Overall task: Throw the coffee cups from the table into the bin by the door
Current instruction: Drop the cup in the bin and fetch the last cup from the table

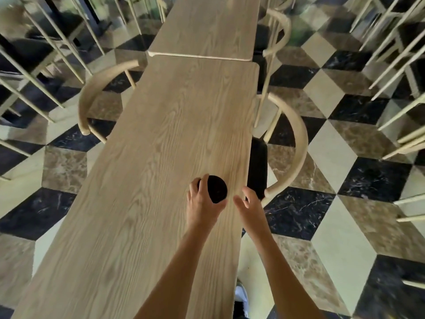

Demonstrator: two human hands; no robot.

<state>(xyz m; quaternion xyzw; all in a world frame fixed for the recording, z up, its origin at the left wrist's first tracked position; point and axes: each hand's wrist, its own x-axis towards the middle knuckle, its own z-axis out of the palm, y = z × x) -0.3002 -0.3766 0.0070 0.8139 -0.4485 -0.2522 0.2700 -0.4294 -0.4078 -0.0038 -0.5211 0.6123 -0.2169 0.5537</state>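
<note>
Café floor: diamond tiles in black, cream and brown marble, laid to read as cubes; the picture is slightly blurred.

Item 1. Shoe, white, on the floor just beside the table's near right edge.

Item 2. Table, long, pale wood with strong grain, running away from the person. Two bare forearms reach out over its near right part.

Item 3. Left hand, wrapped round the cup from the near-left side; fingers curl over the far-left rim and the thumb lies along the near side. Closed on the cup.

Item 4. Cup, seen from straight above as a round black lid. It sits over the right half of the table, near the right edge. Whether its base touches the wood cannot be told.

Item 5. Right hand, just beside the cup on its right, not touching it. Fingers spread and loosely curved, holding nothing, over the table's right edge.

Item 6. Chair, right side, curved pale wooden back, dark seat pushed under the table.

Item 7. Second chair, left side, same curved back, drawn close to the table edge.

Item 8. Second table, same wood, butted end to end against the first.

Item 9. Further pale chairs and frames, upper left and right edges, too blurred to count.
</note>
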